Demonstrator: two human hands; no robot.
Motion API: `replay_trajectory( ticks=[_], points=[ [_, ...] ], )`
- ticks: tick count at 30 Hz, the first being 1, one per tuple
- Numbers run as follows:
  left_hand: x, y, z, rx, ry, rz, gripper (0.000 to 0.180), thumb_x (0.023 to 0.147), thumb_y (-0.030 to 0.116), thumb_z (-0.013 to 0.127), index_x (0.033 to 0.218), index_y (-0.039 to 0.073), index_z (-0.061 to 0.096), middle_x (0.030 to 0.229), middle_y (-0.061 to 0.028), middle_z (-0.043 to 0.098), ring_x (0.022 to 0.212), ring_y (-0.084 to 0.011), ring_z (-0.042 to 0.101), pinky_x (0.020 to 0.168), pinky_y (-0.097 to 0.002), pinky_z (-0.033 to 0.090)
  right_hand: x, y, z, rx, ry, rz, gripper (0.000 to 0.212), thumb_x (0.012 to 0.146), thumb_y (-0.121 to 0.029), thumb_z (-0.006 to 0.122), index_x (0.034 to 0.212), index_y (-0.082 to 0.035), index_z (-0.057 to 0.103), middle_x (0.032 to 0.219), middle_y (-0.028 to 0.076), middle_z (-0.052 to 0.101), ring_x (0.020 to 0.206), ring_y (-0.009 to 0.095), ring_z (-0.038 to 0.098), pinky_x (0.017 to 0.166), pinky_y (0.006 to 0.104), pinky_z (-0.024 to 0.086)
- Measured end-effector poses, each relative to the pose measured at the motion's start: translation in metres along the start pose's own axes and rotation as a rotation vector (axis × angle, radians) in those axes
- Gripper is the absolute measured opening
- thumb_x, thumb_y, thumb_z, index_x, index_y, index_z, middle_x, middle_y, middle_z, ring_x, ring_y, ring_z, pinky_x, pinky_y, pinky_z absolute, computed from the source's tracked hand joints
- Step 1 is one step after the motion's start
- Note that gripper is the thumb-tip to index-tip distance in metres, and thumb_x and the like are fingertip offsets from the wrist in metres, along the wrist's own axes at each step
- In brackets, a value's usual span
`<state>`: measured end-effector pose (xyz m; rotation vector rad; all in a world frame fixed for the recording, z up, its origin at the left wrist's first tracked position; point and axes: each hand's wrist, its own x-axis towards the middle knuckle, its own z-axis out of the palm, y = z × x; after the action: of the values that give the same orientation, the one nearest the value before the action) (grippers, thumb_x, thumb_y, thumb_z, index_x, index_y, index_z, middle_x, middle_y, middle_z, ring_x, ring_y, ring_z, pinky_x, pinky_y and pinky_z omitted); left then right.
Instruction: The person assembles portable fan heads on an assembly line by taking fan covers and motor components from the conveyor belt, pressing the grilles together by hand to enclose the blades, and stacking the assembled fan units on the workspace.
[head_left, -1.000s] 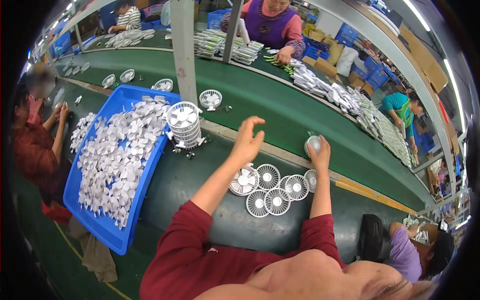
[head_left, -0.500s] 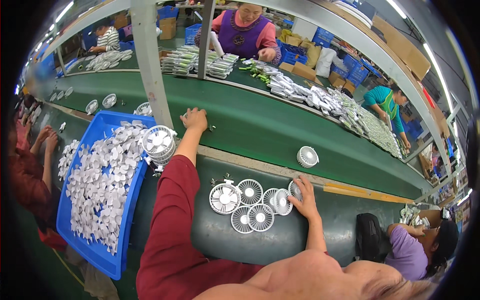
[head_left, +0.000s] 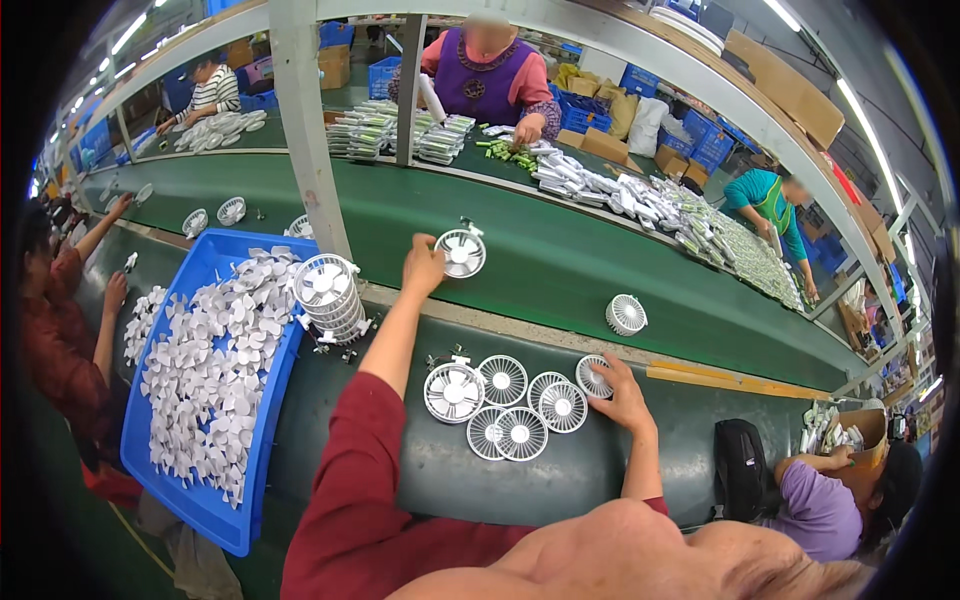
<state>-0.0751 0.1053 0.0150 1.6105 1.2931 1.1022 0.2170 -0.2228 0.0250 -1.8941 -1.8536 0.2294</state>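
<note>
Over the green conveyor belt, my left hand [head_left: 424, 266] grips the left edge of a white fan head [head_left: 462, 254] with its blades showing. My right hand [head_left: 622, 396], on the near worktop, has its fingers around a round white fan grille [head_left: 592, 374]. Left of that grille lie several more, some overlapping, among them one flat grille [head_left: 521, 433]. Beside them rests a fan housing [head_left: 453, 392] with white blades in it. A stack of fan housings [head_left: 330, 298] stands left of my left forearm.
A blue tray [head_left: 262, 440] full of loose white fan blades [head_left: 205, 380] lies at the left. One fan head [head_left: 626, 314] sits on the conveyor belt [head_left: 540, 290]. A metal post [head_left: 308, 130] rises behind the stack. A black bag [head_left: 740, 468] is at the right; co-workers sit around.
My left hand has moved right and now holds a fan head over the belt. The stack at the left looks taller. My right hand has barely shifted and stays at the grille.
</note>
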Motion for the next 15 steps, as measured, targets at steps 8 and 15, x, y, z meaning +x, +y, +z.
replay_trajectory(
  ticks=[8, 15],
  points=[
    [-0.099, 0.048, 0.019, -1.098, -0.317, -0.238, 0.041, 0.083, 0.001, 0.055, 0.123, 0.004, 0.046, 0.114, -0.0104, 0.059, 0.102, -0.0239, 0.061, 0.085, -0.0415, 0.053, 0.055, -0.049, -0.005, 0.818, 0.324, 0.125, 0.019, 0.085, -0.009, 0.064, 0.101, 0.001, 0.063, 0.086, 0.005, 0.064, 0.069, 0.011, 0.06, 0.059, 0.026, 0.054],
    [-0.144, 0.071, 0.016, -1.113, -0.519, -0.22, 0.038, 0.101, 0.04, 0.037, 0.119, 0.008, 0.047, 0.111, -0.0077, 0.06, 0.098, -0.0173, 0.063, 0.079, -0.0361, 0.056, 0.101, -0.137, 0.007, 0.95, 0.36, 0.057, 0.038, 0.085, -0.001, 0.061, 0.122, -0.002, 0.053, 0.097, 0.003, 0.063, 0.076, 0.007, 0.059, 0.054, 0.0205, 0.049]
  ],
)
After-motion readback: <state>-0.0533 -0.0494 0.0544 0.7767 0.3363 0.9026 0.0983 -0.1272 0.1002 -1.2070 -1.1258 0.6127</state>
